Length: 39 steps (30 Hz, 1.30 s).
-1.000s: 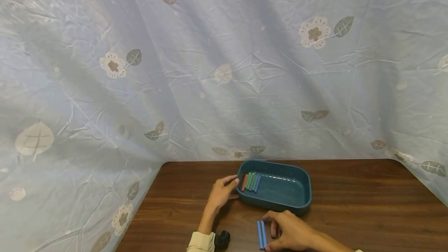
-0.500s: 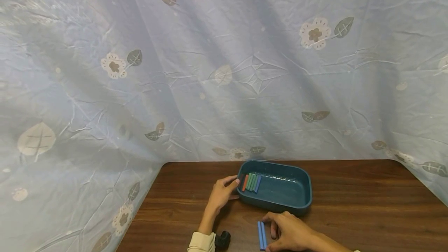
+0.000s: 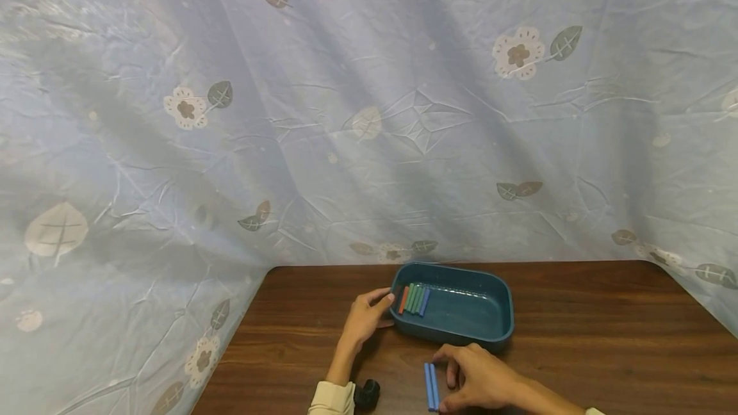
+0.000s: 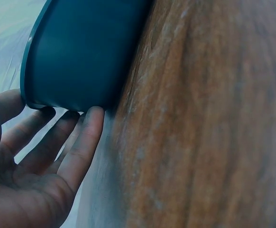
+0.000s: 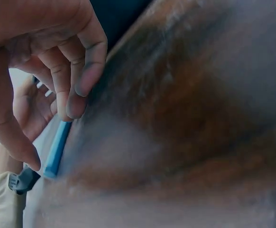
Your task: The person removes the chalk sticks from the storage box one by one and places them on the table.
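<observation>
Blue-green and shiny inside, the tub (image 3: 467,319) sits on the brown wooden table (image 3: 611,338), near its far edge. From my end I see the left hand (image 3: 364,317) at the tub's left side, thumb at the rim and the other fingers reaching out fairly straight, a few tips touching the outer wall in the left wrist view. Inside, against that same end, I find a red stick (image 3: 403,300), then green sticks (image 3: 410,298), then a blue stick (image 3: 425,302), lying side by side.

In front of the tub, two loose sticks (image 3: 431,387), both blue, lie next to each other on the table. The right hand (image 3: 481,376) arches beside them, forefinger at the far end of the right-hand one and thumb at its near end; I cannot tell whether they pinch it or only rest there. A black device (image 3: 367,395) shows by the left wrist, next to a cream sleeve (image 3: 332,398). Behind the table I have a pale blue cloth (image 3: 375,50) with leaves and flowers.
</observation>
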Tool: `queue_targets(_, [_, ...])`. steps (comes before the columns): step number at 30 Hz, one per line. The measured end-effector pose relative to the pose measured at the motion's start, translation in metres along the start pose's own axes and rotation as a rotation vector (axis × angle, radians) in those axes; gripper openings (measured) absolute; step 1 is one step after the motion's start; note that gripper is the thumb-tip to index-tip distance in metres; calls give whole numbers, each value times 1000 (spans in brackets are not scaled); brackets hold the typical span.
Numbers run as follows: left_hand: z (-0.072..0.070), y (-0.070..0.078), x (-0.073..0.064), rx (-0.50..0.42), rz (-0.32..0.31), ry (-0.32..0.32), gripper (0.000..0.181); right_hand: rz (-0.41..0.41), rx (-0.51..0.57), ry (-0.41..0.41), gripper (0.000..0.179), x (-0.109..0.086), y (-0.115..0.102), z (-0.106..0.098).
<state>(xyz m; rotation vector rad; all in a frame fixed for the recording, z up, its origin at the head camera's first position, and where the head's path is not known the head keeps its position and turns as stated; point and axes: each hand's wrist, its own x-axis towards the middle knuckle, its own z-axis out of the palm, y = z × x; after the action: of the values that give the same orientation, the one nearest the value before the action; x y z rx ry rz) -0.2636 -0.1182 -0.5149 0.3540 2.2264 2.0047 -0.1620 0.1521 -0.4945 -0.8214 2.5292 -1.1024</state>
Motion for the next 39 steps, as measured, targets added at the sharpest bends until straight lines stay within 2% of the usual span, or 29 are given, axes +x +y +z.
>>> queue_targets(9, [0, -1, 1, 13, 7, 5, 52, -39, -16, 49, 74, 2, -8, -17])
queue_targets(15, [-1, 0, 0, 1, 0, 2, 51, -56, 14, 53, 71, 5, -16, -28])
queue_targets(28, [2, -1, 2, -13, 13, 0, 52, -49, 11, 79, 70, 7, -21, -47])
queue_targets(35, [4, -2, 3, -37, 18, -6, 53, -63, -34, 152, 72, 15, -19, -64])
queue_targets(39, [5, -2, 2, -16, 19, 6, 53, -52, -51, 205, 73, 25, -11, -73])
